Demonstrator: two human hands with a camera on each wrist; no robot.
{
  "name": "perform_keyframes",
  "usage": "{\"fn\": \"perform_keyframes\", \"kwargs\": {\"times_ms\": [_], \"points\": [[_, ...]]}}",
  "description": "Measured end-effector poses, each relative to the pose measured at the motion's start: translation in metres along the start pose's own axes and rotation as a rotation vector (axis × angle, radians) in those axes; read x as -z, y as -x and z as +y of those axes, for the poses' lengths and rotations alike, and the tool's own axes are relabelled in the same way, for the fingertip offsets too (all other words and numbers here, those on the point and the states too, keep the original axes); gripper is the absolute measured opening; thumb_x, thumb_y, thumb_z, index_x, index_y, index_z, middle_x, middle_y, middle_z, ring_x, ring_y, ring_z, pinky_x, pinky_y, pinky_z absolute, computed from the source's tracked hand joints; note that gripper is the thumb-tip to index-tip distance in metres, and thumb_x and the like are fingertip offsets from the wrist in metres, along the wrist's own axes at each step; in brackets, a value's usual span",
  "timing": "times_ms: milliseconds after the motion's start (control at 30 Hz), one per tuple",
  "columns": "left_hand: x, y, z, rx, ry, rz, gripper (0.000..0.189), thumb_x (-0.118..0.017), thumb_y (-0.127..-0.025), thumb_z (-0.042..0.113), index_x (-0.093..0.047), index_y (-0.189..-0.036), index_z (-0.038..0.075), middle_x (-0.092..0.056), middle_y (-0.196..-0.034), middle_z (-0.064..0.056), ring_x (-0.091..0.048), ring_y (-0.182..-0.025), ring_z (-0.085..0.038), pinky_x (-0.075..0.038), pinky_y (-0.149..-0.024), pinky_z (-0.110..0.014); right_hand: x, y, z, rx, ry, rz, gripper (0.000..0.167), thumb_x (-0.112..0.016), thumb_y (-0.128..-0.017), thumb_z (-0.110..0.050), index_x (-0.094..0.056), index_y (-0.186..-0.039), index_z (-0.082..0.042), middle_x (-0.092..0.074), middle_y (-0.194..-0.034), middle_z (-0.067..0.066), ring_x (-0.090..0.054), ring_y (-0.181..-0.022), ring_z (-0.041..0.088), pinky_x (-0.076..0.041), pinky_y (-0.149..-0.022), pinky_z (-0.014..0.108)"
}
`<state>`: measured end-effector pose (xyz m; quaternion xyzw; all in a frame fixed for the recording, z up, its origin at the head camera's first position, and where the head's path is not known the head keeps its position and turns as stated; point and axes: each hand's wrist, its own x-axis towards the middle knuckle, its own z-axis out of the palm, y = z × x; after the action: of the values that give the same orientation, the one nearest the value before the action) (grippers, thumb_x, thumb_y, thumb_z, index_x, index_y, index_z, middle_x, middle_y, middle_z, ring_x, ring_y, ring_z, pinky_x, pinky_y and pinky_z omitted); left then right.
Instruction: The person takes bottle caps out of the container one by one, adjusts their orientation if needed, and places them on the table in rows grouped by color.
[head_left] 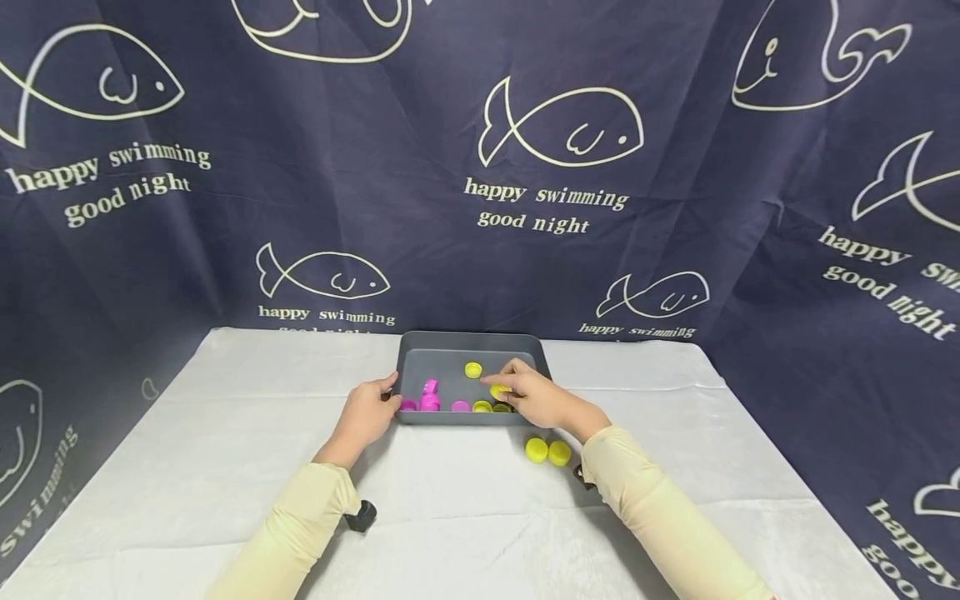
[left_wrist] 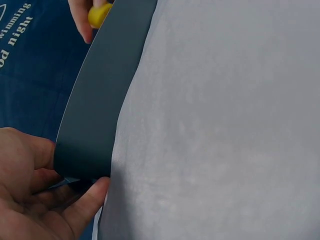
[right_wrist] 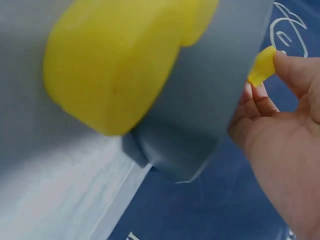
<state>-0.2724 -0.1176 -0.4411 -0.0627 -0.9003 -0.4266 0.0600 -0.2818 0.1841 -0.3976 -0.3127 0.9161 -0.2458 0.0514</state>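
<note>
A dark grey rectangular tray [head_left: 459,418] lies on the table, its near wall facing me. At its left end my left hand [head_left: 367,415] grips the near corner between thumb and fingers, as the left wrist view shows. My right hand [head_left: 543,400] is over the tray's right part and pinches a yellow bottle cap [right_wrist: 262,66] between thumb and fingertips. Inside the tray, a yellow cap [head_left: 472,370] lies toward the back, magenta caps [head_left: 430,402] are heaped at the left, and more yellow caps [head_left: 482,407] line the near wall, partly hidden by it.
Two yellow caps [head_left: 536,451] stand side by side on the white-covered table [head_left: 450,517], before the tray's right end and near my right wrist. Dark blue fabric [head_left: 420,167] with fish drawings hangs behind and at both sides. Black wrist mounts [head_left: 362,517] show under the sleeves.
</note>
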Motion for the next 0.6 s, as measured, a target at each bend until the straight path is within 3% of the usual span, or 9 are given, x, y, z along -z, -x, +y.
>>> {"fn": "perform_keyframes", "kwargs": {"times_ms": [167,300,600], "points": [[0.001,-0.001,-0.001,-0.003,-0.007,0.011,0.048,-0.063,-0.093,0.008,-0.053,-0.139,-0.002,-0.057,-0.134,-0.023,-0.050,-0.130,-0.038,-0.042,-0.106,-0.051,0.002,0.011,-0.009,0.018,-0.093,-0.007,0.031,-0.055,-0.101,-0.008,-0.066,-0.130,-0.010,-0.050,-0.108,0.000,-0.047,-0.098,0.016,-0.045,-0.085,0.033],[-0.001,-0.001,-0.001,-0.002,-0.011,0.004,0.048,-0.062,-0.094,0.008,-0.053,-0.139,-0.002,-0.057,-0.135,-0.023,-0.050,-0.130,-0.039,-0.043,-0.105,-0.052,0.003,0.021,-0.016,0.040,-0.097,0.005,0.027,-0.057,-0.100,-0.010,-0.068,-0.125,-0.011,-0.052,-0.110,-0.001,-0.049,-0.097,0.016,-0.046,-0.084,0.034],[-0.002,0.002,-0.001,0.008,0.003,-0.004,0.047,-0.062,-0.094,0.008,-0.053,-0.139,-0.003,-0.056,-0.136,-0.023,-0.048,-0.132,-0.040,-0.041,-0.107,-0.053,0.002,0.038,-0.021,0.073,-0.133,0.196,0.029,-0.066,-0.093,-0.003,-0.069,-0.119,-0.016,-0.063,-0.116,-0.003,-0.058,-0.089,0.012,-0.053,-0.081,0.033]]}}
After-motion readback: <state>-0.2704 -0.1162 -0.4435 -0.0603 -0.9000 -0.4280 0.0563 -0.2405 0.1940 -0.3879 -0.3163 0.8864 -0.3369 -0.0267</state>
